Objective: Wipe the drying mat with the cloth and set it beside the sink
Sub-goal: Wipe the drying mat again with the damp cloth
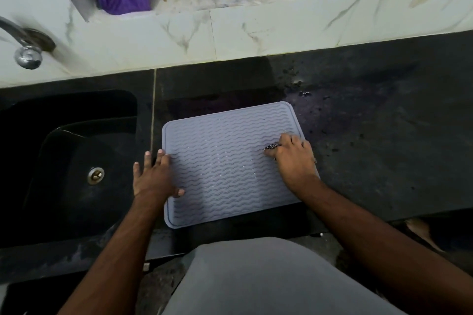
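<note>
Grey silicone drying mat [230, 161], rectangular with wavy ribs and a raised border, lies flat on the black stone bench [384, 140], its left edge just beside the black recessed sink [76, 161]. The left hand [153, 176] rests flat on the mat's left border, fingers straight and spread, thumb on the ribbed surface; it pins the mat and grips nothing. The right hand [294, 156] is curled on the mat's right portion, pinching a small dark patterned cloth [272, 146], of which only a scrap shows beyond the fingers.

Step in hand, by judgement: wiping. The cloth contacts the ribs near the right edge, and most of the surface lies to its left.

The next move calls for strokes along the rib direction across the centre, with steady downward pressure from the left hand to prevent the mat sliding toward the sink. Water spots on the bench behind the mat may need attention before final placement. A chrome tap [25, 46] is mounted on the wall above the sink.
</note>
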`<state>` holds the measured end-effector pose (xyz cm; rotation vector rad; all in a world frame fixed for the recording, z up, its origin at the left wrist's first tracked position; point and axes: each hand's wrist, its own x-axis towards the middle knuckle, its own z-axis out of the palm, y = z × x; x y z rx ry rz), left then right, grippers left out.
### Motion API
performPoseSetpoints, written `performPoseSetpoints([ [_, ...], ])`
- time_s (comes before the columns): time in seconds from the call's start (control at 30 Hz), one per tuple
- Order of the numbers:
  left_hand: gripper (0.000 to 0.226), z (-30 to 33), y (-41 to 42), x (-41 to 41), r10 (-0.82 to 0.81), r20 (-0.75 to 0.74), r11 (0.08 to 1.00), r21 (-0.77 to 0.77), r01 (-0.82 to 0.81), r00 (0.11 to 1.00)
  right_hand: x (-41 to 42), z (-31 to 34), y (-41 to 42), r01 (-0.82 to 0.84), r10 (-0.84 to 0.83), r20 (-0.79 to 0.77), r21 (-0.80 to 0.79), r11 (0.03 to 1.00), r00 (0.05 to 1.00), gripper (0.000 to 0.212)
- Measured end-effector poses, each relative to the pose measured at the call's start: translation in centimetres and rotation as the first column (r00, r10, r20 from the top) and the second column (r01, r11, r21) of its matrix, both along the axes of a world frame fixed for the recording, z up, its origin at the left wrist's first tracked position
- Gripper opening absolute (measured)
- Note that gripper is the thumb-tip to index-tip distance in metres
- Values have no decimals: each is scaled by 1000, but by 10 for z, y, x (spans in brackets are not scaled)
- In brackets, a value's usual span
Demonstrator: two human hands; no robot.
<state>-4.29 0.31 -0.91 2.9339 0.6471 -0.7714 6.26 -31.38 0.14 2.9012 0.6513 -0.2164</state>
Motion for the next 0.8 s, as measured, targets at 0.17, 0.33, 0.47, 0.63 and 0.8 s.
performPoseSetpoints([
  [0.17,120,-3,-2,3,12,-8,1000,29,-11,1000,9,2,-24,33,-33,19,-26,999,999,41],
  [0.33,120,-4,-1,3,17,0,1000,9,-17,1000,16,3,-45,91,-90,33,-31,995,995,42],
  [0.47,118,-2,-1,2,24,10,1000,-17,-24,1000,15,4,-51,138,-135,53,-51,989,989,42],
  [0.63,116,-2,-1,-1,13,29,999,-31,-12,999,4,3,-47,249,-239,120,-70,966,964,31],
  [0.8,113,-8,3,-5,-14,82,998,-53,18,997,-18,12,-26,224,-218,150,-31,974,965,34],
])
